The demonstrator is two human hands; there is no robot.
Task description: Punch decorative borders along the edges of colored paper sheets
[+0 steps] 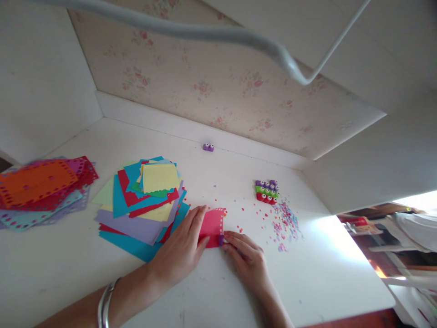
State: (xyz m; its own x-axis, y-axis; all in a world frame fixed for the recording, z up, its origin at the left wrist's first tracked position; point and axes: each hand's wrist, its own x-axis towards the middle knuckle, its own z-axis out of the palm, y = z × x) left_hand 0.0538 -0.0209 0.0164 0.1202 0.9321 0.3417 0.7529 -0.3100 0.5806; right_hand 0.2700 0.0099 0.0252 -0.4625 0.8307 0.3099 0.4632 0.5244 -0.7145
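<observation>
Evidently, edge-punching is the step in hand: my right hand [248,263] has its fingers closed on the purple punch [221,240], set at the near right corner of the pink sheet [211,223]. My left hand [182,234] lies with fingers extended, ungripped, over the sheet's left side. Finding: holes line its far and right edges; the near edge looks plain. In my judgement, the next press calls for a steady sheet and even hole spacing.

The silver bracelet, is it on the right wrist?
No, the silver bracelet is around the wrist of the left hand, which rests on the pink paper.
</observation>
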